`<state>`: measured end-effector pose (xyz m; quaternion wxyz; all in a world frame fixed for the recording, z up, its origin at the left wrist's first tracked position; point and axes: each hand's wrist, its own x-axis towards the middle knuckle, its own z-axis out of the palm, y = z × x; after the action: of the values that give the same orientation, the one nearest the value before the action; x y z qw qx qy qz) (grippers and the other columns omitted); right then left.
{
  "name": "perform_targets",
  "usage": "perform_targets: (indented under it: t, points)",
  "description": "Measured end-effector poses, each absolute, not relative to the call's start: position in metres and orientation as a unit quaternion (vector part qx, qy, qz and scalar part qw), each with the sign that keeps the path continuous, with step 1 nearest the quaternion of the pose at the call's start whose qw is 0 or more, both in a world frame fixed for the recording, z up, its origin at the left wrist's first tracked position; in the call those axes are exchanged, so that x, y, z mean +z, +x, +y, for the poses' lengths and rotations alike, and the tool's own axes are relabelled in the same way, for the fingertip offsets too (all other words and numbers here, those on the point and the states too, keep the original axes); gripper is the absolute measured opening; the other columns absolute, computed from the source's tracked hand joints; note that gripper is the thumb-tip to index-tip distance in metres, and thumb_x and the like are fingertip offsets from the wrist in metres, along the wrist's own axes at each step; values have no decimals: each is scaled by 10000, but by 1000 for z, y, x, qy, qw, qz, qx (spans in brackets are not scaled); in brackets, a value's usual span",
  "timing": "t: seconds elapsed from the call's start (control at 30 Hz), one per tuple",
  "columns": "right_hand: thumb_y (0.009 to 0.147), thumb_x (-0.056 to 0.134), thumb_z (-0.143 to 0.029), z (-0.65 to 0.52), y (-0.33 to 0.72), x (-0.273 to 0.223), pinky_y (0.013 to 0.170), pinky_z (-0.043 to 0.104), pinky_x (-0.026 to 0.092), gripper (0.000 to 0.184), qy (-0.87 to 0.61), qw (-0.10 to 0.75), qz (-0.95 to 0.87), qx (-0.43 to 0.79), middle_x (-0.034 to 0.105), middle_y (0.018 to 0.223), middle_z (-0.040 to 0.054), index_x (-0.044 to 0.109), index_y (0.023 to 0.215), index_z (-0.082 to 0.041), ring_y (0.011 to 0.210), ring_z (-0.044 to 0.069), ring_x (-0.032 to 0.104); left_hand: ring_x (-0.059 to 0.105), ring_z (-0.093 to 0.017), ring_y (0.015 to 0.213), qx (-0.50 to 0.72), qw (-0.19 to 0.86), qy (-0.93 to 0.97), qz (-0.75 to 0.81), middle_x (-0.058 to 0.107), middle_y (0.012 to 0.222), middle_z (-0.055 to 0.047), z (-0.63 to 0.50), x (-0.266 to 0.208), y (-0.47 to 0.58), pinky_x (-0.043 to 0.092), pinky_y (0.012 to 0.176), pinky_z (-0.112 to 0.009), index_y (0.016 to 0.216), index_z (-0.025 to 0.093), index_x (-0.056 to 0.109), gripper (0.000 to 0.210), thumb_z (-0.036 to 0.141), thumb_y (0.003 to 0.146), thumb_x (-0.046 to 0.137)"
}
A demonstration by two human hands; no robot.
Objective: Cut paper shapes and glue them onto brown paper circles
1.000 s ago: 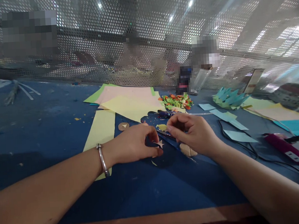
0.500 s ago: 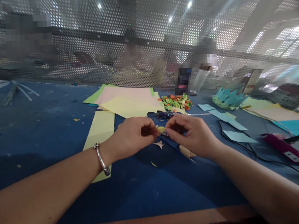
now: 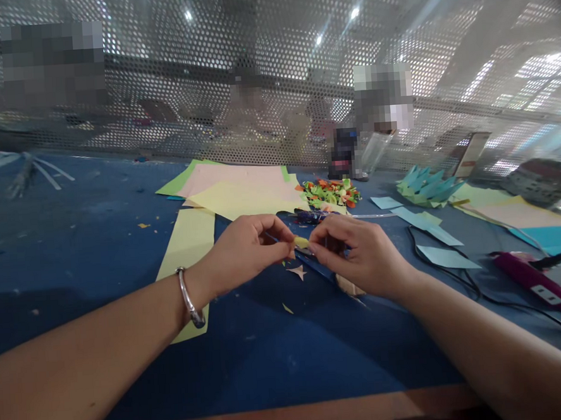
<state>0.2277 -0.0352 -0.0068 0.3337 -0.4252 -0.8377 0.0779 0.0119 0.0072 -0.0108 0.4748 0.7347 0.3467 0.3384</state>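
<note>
A small piece of yellow paper (image 3: pixel 302 241) is pinched between the fingertips of both hands, above the middle of the blue table. My left hand (image 3: pixel 254 243), with a silver bangle (image 3: pixel 189 298) at the wrist, grips its left end. On its right end, the thumb and forefinger of my right hand (image 3: pixel 359 246) are closed. Most of the paper's shape is hidden by the fingers. Below the hands lie a pale pink paper scrap (image 3: pixel 297 272) and a thin yellow-green sliver (image 3: pixel 287 308). A tan block-like thing (image 3: pixel 349 285) shows partly under my right hand.
Pastel paper sheets (image 3: pixel 241 181) and a pile of green and orange paper pieces (image 3: pixel 331 193) lie behind the hands. At the right are blue paper strips (image 3: pixel 447 257), a folded paper crown shape (image 3: pixel 426 185), a black cable and a magenta power strip (image 3: pixel 536 277). A perforated metal screen (image 3: pixel 275 121) borders the back.
The yellow piece looks narrower between the fingertips than before. My left fingers have shifted slightly and show a wider gap behind the pinch; both hands stay in nearly the same place.
</note>
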Motion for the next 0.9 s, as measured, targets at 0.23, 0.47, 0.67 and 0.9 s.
perform_targets:
  t: [0.23, 0.47, 0.67, 0.9]
  points:
    - [966, 563, -227, -35, 228, -7, 617, 242, 434, 124, -404, 340, -847, 66, 609, 793, 17, 632, 871, -188, 672, 118, 540, 711, -155, 762, 238, 651, 629, 353, 760, 828, -61, 4, -3, 13, 553, 743, -293, 761, 164, 706, 239, 352, 894, 643]
    - [953, 585, -207, -35, 230, -8, 621, 240, 438, 84, -386, 359, -848, 56, 627, 815, 17, 654, 913, -179, 670, 114, 541, 676, -126, 782, 181, 728, 578, 323, 738, 843, -41, 9, -4, 8, 507, 752, -238, 795, 150, 723, 218, 362, 818, 766]
    - [948, 576, -184, -36, 229, -10, 629, 243, 455, 107, -393, 375, -834, 92, 667, 901, 37, 672, 995, -184, 718, 125, 572, 685, -123, 770, 227, 724, 557, 338, 742, 785, -12, 6, -5, 12, 480, 711, -221, 774, 171, 727, 158, 314, 779, 793]
    - [942, 554, -180, -33, 227, -17, 592, 240, 479, 152, -437, 379, -796, 178, 665, 866, 17, 676, 1032, -190, 633, 103, 593, 720, -141, 767, 270, 736, 513, 349, 759, 806, -30, 4, -8, 20, 535, 760, -255, 723, 150, 702, 142, 243, 825, 734]
